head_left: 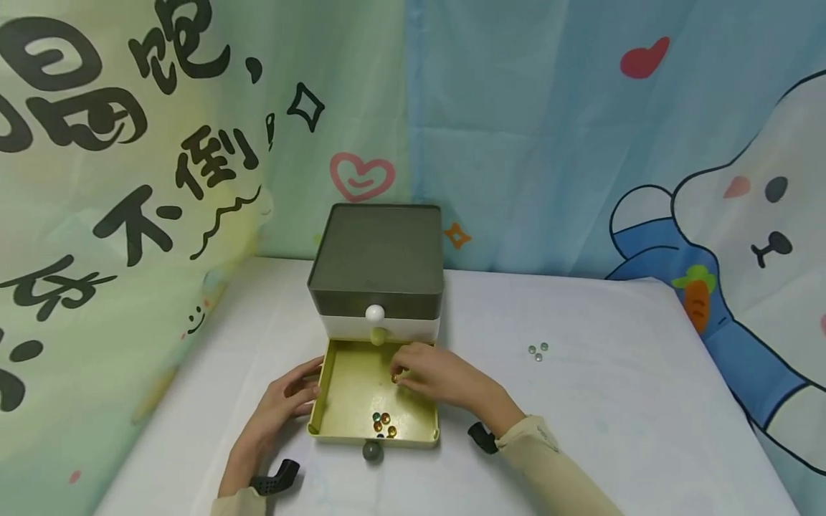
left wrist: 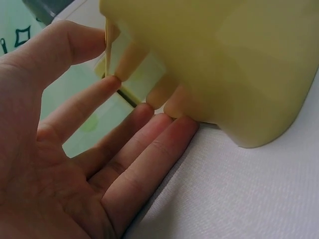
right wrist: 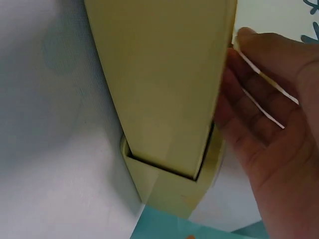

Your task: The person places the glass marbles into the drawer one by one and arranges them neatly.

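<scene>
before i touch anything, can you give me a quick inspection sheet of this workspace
surface: white covering, a few soft creases
job's things: box with its lowest, yellow-green drawer pulled out; small coloured beads grouped near the drawer's front
clutter: three pale beads loose on the covering, right of the drawer
left hand: touches the drawer's left side
right hand: over the drawer, pinching an amber bead
cables: nothing seen
surroundings: printed backdrop behind, with large dark characters, hearts and a white cartoon animal
</scene>
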